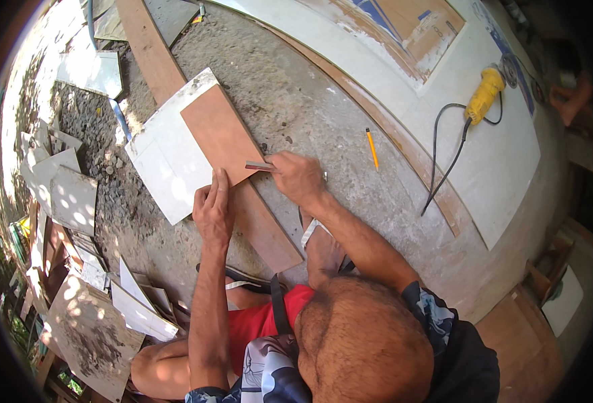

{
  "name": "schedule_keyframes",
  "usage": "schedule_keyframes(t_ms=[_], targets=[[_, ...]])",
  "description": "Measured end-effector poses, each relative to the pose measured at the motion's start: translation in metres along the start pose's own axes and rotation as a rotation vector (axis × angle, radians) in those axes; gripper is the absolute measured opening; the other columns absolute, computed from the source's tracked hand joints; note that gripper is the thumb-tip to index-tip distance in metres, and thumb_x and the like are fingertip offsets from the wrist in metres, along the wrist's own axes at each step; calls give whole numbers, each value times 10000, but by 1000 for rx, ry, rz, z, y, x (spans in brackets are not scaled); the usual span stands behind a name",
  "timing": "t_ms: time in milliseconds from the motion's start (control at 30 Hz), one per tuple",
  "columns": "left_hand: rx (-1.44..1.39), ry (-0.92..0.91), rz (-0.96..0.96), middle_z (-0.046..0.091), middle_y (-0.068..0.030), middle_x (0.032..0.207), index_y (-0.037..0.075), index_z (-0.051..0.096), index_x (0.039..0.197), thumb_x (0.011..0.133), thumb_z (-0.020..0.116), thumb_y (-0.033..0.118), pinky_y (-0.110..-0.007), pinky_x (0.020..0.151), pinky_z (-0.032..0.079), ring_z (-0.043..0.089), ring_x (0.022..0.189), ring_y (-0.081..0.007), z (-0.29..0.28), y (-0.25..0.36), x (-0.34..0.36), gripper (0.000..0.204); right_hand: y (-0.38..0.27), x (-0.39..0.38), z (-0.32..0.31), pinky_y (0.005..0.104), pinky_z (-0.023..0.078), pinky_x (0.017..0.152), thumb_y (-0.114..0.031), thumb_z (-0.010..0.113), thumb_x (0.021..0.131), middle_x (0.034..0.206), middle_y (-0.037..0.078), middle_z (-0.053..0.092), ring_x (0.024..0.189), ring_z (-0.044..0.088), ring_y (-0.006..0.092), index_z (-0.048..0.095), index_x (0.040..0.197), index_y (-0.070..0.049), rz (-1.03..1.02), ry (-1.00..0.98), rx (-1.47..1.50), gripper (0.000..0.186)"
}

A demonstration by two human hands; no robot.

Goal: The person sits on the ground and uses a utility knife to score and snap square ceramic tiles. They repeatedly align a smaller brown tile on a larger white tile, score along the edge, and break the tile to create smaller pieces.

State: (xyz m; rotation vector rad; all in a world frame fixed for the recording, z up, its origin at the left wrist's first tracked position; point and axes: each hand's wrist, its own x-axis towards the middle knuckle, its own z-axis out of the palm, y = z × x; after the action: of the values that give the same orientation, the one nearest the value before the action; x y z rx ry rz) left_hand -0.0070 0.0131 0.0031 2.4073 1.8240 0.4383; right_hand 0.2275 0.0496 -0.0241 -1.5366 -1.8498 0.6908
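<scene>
A reddish-brown rectangular tile [217, 131] lies on top of a larger white tile [168, 168]. Both rest across a long brown plank [269, 232]. My left hand [214, 213] is at the near edge of the brown tile, its fingers close together and the fingertips pressing on the tile's near corner; the thumb is mostly hidden. Closed around a short, flat reddish-grey stick [259, 166], my right hand [300, 178] is at the tile's right corner. The stick's tip points left over the tile surface, and its exact kind is unclear.
A yellow pencil [372, 149] lies on the concrete to the right. Beyond it, a yellow corded grinder [483, 94] sits on a large white panel [471, 148]. Broken tiles [73, 195] and gravel [101, 134] cover the left side. My sandalled foot [323, 252] is close to the plank.
</scene>
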Motion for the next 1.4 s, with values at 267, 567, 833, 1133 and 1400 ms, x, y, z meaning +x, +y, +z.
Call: schedule_keyframes(t_ms=[267,567,833,1133,1400], targets=[[28,11,-13,771,-140,1335,84,658,1500,914,777,25,-391,841,610,717,918,-305,-2,3,4,601,1,0,-1,450,575,588,-104,766,902,873,116,739,739,749,341,751,1027,-76,-41,-26,-32,129],[-7,-7,4,732,-179,1399,75,587,1565,888,721,-18,-408,855,604,694,944,-340,0,2,2,697,3,0,-2,448,571,580,-92,767,890,867,113,734,722,743,337,744,1021,-75,-49,-20,-40,134],[4,-7,-13,737,-151,1403,70,618,1536,841,724,-23,-381,861,611,694,943,-293,-2,3,-2,709,2,2,0,471,587,612,-93,731,907,888,119,747,752,746,363,733,998,-83,-45,24,16,92],[12,10,-1,754,-107,1382,93,636,1512,867,718,3,-356,845,621,699,960,-254,-2,-3,1,656,2,4,3,449,545,629,-126,770,910,851,116,735,734,720,347,756,957,-92,-28,23,-2,60],[-9,-11,-49,760,-55,1383,183,634,1536,935,738,60,-366,866,630,706,950,-262,-1,-6,0,621,1,5,1,429,517,630,-121,757,908,795,120,700,697,687,332,755,934,-79,-28,9,3,50]])
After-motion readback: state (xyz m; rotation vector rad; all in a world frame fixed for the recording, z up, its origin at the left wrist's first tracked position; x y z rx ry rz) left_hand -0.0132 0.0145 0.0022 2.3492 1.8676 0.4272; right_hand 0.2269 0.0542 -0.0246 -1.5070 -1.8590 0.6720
